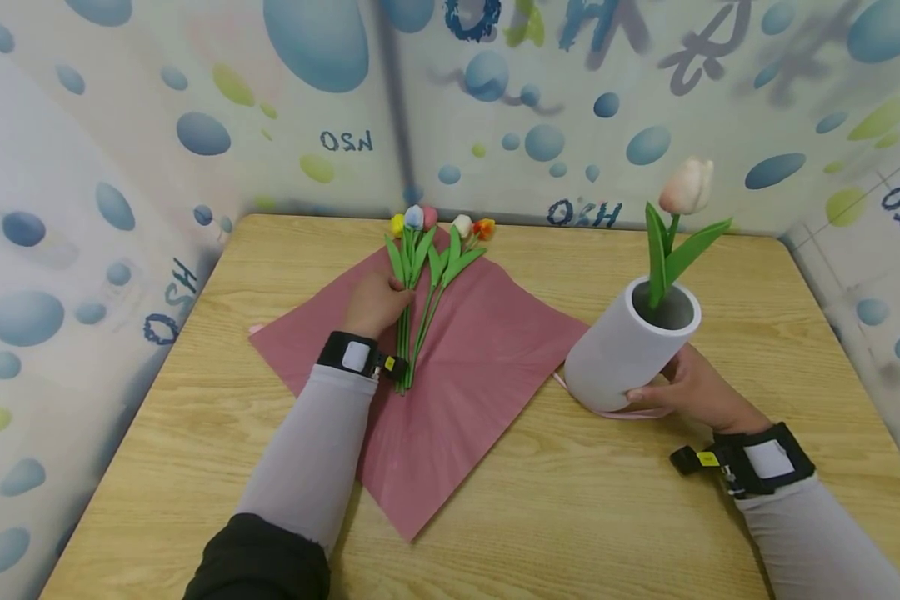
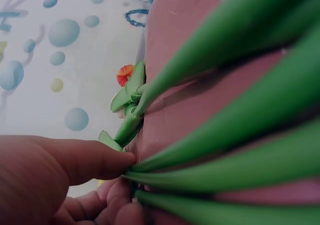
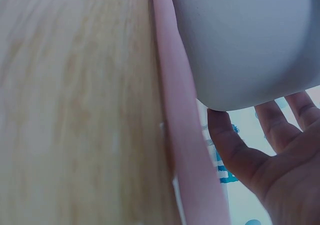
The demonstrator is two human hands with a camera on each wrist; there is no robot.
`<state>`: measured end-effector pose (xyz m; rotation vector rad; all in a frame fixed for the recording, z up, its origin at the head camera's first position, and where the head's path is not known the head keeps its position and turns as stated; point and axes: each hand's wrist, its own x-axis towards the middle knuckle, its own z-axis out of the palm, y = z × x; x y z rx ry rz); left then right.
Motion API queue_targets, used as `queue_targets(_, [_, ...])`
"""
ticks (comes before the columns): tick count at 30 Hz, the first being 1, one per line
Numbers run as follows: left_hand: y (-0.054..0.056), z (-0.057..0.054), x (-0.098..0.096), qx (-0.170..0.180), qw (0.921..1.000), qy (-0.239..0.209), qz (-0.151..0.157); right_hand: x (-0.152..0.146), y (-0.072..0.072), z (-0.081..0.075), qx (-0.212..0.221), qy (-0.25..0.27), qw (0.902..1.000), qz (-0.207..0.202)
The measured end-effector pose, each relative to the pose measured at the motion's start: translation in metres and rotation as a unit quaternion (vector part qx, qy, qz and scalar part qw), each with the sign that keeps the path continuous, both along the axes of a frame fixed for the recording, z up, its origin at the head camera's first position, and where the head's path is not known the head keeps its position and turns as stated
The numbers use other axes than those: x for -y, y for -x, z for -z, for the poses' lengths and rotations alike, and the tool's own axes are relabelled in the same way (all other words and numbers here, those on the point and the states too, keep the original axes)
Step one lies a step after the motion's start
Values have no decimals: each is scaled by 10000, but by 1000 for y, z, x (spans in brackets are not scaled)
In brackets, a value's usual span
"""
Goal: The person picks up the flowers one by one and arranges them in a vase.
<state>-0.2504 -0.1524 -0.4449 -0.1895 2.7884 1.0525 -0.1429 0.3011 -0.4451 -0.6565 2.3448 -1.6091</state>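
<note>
My left hand (image 1: 375,304) pinches the thin green stems (image 2: 225,177) of several artificial tulips between thumb and fingers. Their yellow, blue and pink heads (image 1: 414,218) point to the back of the table. Two more tulips, with white and orange heads (image 1: 483,228), lie just right of them. All rest on dusky pink wrapping paper (image 1: 487,358). To the right, my right hand (image 1: 708,392) holds the lower side of a white vase (image 1: 611,354), thumb in front and fingers partly hidden behind it. One pale pink tulip (image 1: 686,187) stands in the vase.
A pink ribbon (image 3: 182,110) lies along the vase's base on the wooden table (image 1: 540,517). Patterned wall coverings (image 1: 435,108) rise behind the table and at both sides. The wrapping paper's right corner reaches close to the vase.
</note>
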Motion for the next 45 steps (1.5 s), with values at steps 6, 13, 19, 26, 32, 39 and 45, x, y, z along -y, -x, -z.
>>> queue_targets(6, [0,1,0,-33,10000,-19,-40,0,0,0,-33,16,10000,-6])
queue_targets(13, [-1,-3,0,-118,9998,-126,-125,-1,0,0,-22,-25,10000,29])
queue_targets(19, [-3,-14,-1,-324,9983,-431,-225,0,0,0,-29,-6,10000,63])
queue_targets(26, [-7,-36,-4,-776,9935,-817,-133,0,0,0,-46,33,10000,52])
queue_targets(32, [-13,-49,-11,-773,9797,-1834,-241,0,0,0,-65,32,10000,19])
queue_targets(39, [-18,-55,-20,-736,9511,-2977,-369,-3,1,3,32,-82,9999,54])
queue_targets(45, [-19,-59,-28,-339,9162,-3984,-246,-3,2,4,53,-92,9999,92])
